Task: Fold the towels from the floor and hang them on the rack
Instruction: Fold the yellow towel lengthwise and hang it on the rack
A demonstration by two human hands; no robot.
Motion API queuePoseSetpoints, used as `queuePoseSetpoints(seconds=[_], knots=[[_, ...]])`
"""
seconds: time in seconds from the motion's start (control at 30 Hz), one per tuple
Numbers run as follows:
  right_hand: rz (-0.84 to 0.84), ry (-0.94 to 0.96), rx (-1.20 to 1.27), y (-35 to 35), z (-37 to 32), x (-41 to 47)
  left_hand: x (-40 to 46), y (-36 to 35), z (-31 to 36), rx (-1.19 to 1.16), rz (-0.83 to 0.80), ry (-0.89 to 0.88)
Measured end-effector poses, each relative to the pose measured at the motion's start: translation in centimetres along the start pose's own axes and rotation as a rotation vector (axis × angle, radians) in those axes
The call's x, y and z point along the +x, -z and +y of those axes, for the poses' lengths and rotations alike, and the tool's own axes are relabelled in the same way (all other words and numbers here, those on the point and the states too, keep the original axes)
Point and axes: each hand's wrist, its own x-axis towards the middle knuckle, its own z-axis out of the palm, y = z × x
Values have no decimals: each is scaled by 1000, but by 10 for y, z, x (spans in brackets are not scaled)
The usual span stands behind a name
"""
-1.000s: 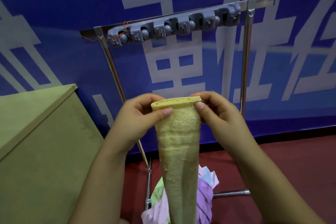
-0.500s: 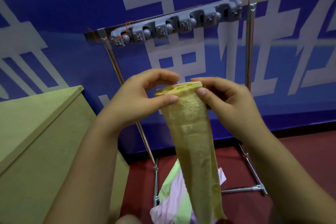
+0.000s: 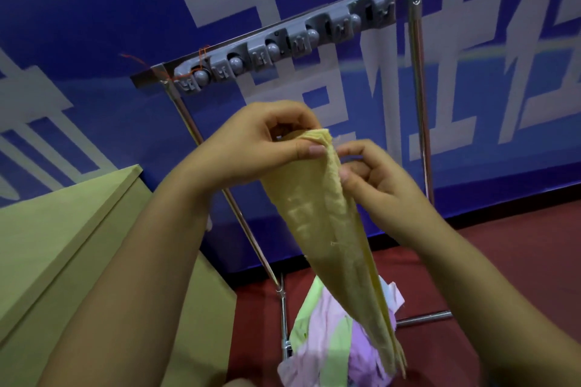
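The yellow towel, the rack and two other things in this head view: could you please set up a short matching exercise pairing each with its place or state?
Column one:
1. yellow towel
2. grey clip bar
3. pile of towels
4. cardboard box

Column two:
A. lying on the red floor at the rack's foot
B. standing at the left
C. pinched at its top by the left hand and right hand
D. fixed along the rack's top rail, holding nothing

Pairs: 1-C, 2-D, 3-A, 4-B

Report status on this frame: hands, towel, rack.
Left hand pinches yellow towel top; right hand holds its edge. Towel folded narrow, hanging, not yet on rack. Clips bare; more towels piled below.
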Motion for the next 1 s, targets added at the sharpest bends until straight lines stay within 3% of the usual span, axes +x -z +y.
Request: queuePoseSetpoints(seconds=[0.17,0.27,0.43,0.7,1.0], knots=[[-9,-155,6,4,43,-18,13,17,-1,-54,4,-7],[33,-199,-111,11,49,-21,16,29,-3,-30,19,8],[41,-168,-320,17,55,-18,12,38,-8,-26,52,43],[45,-121,-331,6,64,-27,4,53,-11,-22,157,62],[160,68,-526,0,77,-35,14,59,-12,21,297,100]])
